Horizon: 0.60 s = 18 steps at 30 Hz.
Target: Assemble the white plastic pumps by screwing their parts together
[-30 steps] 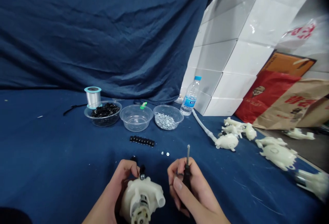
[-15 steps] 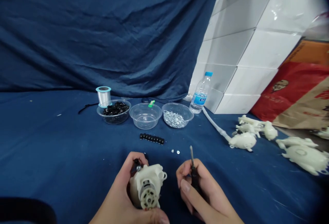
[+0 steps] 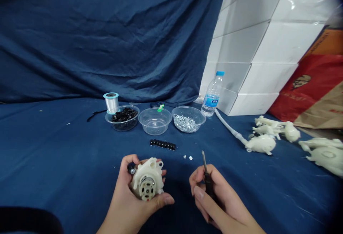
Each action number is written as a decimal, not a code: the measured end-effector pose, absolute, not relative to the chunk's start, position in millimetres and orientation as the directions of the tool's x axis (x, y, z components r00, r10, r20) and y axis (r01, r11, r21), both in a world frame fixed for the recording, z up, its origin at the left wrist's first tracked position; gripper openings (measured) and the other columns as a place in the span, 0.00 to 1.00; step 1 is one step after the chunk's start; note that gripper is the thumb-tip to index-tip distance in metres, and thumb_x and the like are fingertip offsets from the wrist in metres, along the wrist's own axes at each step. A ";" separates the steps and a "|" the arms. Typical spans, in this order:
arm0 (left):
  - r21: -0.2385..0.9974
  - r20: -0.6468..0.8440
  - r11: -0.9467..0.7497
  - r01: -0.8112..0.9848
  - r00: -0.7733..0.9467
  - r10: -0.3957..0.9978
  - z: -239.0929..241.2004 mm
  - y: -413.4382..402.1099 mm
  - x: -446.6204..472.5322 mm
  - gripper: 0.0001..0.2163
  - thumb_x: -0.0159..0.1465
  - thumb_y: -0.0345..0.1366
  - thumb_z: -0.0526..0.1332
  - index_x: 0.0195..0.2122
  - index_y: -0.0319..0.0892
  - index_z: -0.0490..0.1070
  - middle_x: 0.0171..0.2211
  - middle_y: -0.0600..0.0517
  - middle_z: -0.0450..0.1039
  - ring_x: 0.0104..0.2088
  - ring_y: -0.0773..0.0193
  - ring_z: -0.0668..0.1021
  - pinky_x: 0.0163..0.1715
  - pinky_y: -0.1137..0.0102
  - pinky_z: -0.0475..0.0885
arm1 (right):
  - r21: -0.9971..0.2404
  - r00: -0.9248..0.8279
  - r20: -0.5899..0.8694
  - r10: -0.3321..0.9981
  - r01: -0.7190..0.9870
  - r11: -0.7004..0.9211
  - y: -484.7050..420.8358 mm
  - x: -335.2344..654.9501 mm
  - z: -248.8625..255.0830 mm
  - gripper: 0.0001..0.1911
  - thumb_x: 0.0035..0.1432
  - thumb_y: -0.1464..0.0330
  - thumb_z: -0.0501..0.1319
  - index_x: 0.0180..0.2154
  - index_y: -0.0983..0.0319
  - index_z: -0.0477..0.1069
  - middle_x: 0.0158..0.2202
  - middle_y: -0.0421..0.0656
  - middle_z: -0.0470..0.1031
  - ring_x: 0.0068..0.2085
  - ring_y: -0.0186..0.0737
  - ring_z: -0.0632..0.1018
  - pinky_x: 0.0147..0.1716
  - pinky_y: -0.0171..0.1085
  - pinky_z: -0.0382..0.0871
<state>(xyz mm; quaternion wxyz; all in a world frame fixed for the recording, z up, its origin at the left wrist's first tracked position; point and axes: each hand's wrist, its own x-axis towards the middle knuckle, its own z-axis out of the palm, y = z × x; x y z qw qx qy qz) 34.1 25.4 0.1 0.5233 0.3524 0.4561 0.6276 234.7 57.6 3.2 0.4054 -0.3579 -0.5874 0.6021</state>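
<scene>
My left hand [image 3: 128, 198] is wrapped round a white plastic housing [image 3: 154, 169] with a small round motor [image 3: 147, 188] set in its face. A black piece with a screw head [image 3: 132, 171] sits at the housing's left edge, by my index finger. In my right hand [image 3: 214, 198] is a screwdriver [image 3: 206, 167], its dark handle gripped and its metal tip pointing up and away from me. Two small screws [image 3: 187, 157] lie on the blue cloth beyond my hands. Behind them rests a row of black rounded parts [image 3: 162, 145].
At the back stand a clear bowl of black parts [image 3: 122, 126] with a wire spool [image 3: 111, 103], a clear bowl [image 3: 154, 128] and a bowl of screws [image 3: 188, 123]. A water bottle [image 3: 211, 100], more white housings [image 3: 260, 144], white boxes [image 3: 257, 78] and a paper bag [image 3: 297, 91] are rightward.
The housing has turned in my left hand, so the motor's face and the housing's upper edge show more. My right hand keeps its hold on the screwdriver. The view has shifted slightly.
</scene>
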 end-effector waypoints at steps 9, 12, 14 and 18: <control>0.981 0.065 -0.103 -0.164 -0.223 0.973 0.8 20.0 42.2 0.30 0.50 0.33 0.74 0.41 0.52 0.50 0.43 0.60 0.61 0.33 0.71 0.79 0.33 0.75 0.77 | -0.999 -0.415 0.045 0.909 -0.038 0.032 58.0 234.4 4.1 0.14 0.65 0.54 0.61 0.38 0.57 0.65 0.31 0.38 0.65 0.23 0.29 0.61 0.20 0.31 0.55; 0.986 0.112 -0.137 -0.099 -0.228 0.967 -1.0 18.8 44.9 0.30 0.48 0.33 0.74 0.42 0.53 0.53 0.41 0.60 0.61 0.29 0.73 0.75 0.28 0.77 0.74 | -0.999 -0.436 0.043 0.899 -0.001 0.047 58.8 234.9 5.6 0.15 0.66 0.53 0.59 0.38 0.58 0.64 0.32 0.38 0.64 0.23 0.29 0.61 0.21 0.31 0.56; 0.985 0.109 -0.137 -0.108 -0.233 0.966 -1.7 19.0 45.2 0.32 0.44 0.31 0.75 0.42 0.53 0.54 0.41 0.60 0.64 0.30 0.71 0.75 0.28 0.76 0.74 | -0.998 -0.437 0.045 0.898 0.026 0.062 59.2 235.5 5.0 0.15 0.66 0.53 0.58 0.40 0.57 0.65 0.33 0.38 0.64 0.24 0.29 0.62 0.22 0.31 0.57; 0.978 0.022 -0.062 -0.198 -0.197 0.980 0.4 20.4 42.8 0.34 0.37 0.23 0.76 0.40 0.51 0.58 0.38 0.60 0.70 0.28 0.69 0.75 0.26 0.76 0.72 | -0.994 -0.420 0.030 0.907 0.086 0.073 59.6 237.0 -0.2 0.17 0.67 0.52 0.57 0.48 0.56 0.66 0.35 0.40 0.65 0.25 0.31 0.63 0.25 0.34 0.61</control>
